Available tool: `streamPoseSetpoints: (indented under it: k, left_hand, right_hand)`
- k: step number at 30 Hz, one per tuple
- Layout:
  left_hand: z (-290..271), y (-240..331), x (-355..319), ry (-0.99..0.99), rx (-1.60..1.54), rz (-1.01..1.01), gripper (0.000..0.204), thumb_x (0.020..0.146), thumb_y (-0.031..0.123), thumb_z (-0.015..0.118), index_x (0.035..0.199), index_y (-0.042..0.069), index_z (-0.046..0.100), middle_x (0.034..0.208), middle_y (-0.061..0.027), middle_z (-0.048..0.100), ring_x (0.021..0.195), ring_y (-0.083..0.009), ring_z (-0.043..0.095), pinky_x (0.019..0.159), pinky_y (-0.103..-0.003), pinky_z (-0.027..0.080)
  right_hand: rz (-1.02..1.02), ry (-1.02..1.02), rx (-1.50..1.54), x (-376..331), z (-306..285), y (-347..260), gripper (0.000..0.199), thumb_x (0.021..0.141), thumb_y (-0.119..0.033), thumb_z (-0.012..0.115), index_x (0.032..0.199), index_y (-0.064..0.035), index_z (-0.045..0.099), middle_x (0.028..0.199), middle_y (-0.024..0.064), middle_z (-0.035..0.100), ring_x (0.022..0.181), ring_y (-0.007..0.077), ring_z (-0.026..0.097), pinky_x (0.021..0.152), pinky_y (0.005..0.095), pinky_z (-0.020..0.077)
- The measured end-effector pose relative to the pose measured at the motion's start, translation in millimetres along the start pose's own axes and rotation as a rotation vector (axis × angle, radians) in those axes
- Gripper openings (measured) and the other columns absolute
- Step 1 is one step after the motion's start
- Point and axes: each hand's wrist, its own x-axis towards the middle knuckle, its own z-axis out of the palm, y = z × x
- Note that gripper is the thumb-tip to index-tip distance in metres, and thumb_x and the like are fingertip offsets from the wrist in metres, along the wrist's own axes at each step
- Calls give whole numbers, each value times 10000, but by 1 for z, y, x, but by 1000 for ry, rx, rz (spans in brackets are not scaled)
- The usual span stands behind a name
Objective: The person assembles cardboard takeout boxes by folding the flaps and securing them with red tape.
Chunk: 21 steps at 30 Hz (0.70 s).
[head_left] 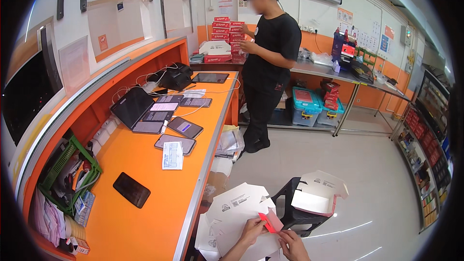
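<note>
A flat white cardboard box blank (237,215) with printed marks lies low in the head view, beside the counter. One of its flaps is bent up and shows a red outer side. My left hand (252,231) is closed on that flap, its fingertips at the red part. At the flap's lower right edge, my right hand (293,246) pinches the cardboard. Just to the right, a part-folded white box (316,198) with its lid up rests on a black stool (291,218). Whatever supports the blank is mostly hidden beneath it.
Left of me runs an orange counter (159,188) with several phones, a paper slip (172,155), a laptop-like device (133,108) and a green basket (67,174). A co-worker in black (270,53) stands by stacked red boxes (221,31). Shelves (425,150) line the right.
</note>
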Motion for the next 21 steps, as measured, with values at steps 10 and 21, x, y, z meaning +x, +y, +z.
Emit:
streamPoseSetpoints:
  k: [10, 21]
  left_hand:
    - [-1, 2, 1, 28, 124, 36, 207, 899, 63, 507, 976, -111, 590, 946, -169, 625, 854, -257, 653, 798, -357, 573]
    - [-5, -13, 5, 62, 18, 49, 207, 889, 66, 542, 1034, -62, 616, 953, -133, 639, 811, -206, 653, 751, -331, 578]
  right_hand:
    - [290, 9, 488, -4, 13, 27, 771, 794, -76, 684, 1361, -59, 160, 1222, 136, 550, 831, 130, 565, 643, 267, 487]
    - [-26, 340, 54, -2, 23, 13, 272, 856, -107, 604, 1103, 8, 614, 878, 143, 631, 740, 201, 605, 619, 302, 465]
